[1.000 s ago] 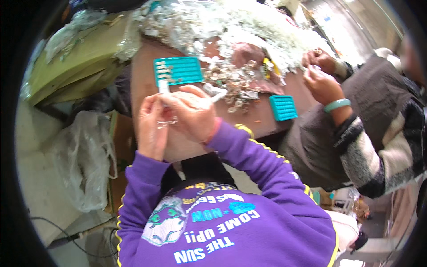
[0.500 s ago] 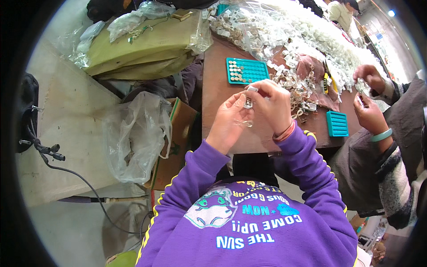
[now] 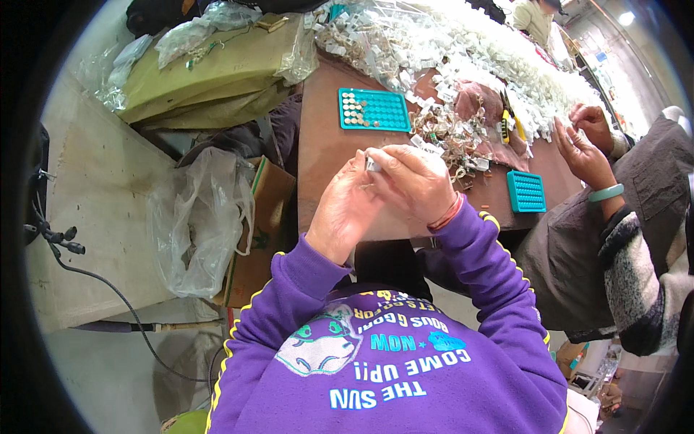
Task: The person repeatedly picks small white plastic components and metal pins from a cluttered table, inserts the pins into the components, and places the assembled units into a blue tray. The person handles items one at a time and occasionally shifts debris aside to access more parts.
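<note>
My left hand (image 3: 345,206) and my right hand (image 3: 421,177) meet above the near part of the brown table. Between their fingertips is a small white plastic piece (image 3: 372,165) with a dark end; the fingers of both hands are closed on it and cover most of it. Beyond my hands lies a teal tray (image 3: 394,111) with rows of round pockets; several small round pale discs (image 3: 352,108) sit in its left part. Right of the tray is a tangled heap of small clear and copper-coloured parts (image 3: 452,137).
A large pile of white plastic pieces (image 3: 491,58) covers the table's far side. Yellow-handled pliers (image 3: 505,124) lie on a reddish cloth (image 3: 473,100). A second teal tray (image 3: 526,192) is near a co-worker's hands (image 3: 587,155). A clear plastic bag (image 3: 199,231) hangs by a cardboard box (image 3: 262,228).
My hands have come closer together, and the white piece is now mostly covered by my fingers. The whole view has shifted slightly. The co-worker's hands have moved nearer each other.
</note>
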The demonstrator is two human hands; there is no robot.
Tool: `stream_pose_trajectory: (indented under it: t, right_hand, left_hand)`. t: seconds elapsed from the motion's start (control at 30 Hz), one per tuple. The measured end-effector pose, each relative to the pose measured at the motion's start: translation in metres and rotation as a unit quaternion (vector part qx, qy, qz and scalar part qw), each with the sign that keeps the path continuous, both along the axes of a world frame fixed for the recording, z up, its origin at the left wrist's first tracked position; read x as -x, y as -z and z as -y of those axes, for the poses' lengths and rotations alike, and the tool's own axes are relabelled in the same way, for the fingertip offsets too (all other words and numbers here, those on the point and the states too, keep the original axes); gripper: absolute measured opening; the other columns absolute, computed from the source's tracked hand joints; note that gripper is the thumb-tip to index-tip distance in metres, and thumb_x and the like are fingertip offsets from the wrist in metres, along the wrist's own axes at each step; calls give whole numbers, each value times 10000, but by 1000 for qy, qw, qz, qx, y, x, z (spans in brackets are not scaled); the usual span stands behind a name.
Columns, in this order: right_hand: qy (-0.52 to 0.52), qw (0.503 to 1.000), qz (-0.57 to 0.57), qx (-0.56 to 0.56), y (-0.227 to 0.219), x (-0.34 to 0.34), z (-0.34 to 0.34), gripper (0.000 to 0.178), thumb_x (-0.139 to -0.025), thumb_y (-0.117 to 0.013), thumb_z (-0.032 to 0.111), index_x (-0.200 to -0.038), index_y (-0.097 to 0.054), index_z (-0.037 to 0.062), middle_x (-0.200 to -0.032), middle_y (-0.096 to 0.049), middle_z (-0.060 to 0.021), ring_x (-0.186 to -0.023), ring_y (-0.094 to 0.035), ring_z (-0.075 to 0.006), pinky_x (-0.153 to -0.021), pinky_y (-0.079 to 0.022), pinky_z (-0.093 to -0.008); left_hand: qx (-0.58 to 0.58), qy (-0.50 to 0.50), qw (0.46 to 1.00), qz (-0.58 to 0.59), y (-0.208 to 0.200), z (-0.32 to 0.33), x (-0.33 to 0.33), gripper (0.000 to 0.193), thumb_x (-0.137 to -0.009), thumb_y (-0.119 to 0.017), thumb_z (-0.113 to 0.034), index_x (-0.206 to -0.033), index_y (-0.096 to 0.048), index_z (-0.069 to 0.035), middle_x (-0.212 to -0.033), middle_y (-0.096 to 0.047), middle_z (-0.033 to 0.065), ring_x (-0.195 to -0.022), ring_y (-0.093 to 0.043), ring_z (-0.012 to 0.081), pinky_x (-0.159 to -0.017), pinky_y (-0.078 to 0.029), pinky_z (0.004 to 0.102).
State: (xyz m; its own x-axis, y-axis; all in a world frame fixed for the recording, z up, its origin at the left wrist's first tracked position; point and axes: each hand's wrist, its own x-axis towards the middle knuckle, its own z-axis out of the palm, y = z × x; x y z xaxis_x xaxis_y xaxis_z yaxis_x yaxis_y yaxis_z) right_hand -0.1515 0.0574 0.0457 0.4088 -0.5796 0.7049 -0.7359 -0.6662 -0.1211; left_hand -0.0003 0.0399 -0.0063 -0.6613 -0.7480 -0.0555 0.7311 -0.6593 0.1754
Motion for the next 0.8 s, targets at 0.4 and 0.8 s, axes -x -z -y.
stream_pose_trajectory:
  t: [0.4, 0.8]
  right_hand:
    - [123, 976, 111, -142, 17, 22, -13, 238, -792, -682, 143, -1013, -680, 53, -928, -660, -147, -808, -658, -311, -698, -530, -354]
    - [120, 948, -254, -151, 46, 47, 66, 108, -769, -600, 94, -863, -652, 93, -855, -619, -62, -873, -645, -238, -733, -541, -356]
  left_hand:
    - [98, -133, 968, 187, 18, 2, -1, 199, -954, -574, -123, -1135, -574, -39, -1055, -632, 61, -953, -630, 185, -900, -513, 354]
    - [137, -163, 966, 144, 27, 6, -7, 206, -945, -570, -64, -1140, -559, 1, -1059, -618, 116, -981, -626, 241, -919, -517, 409]
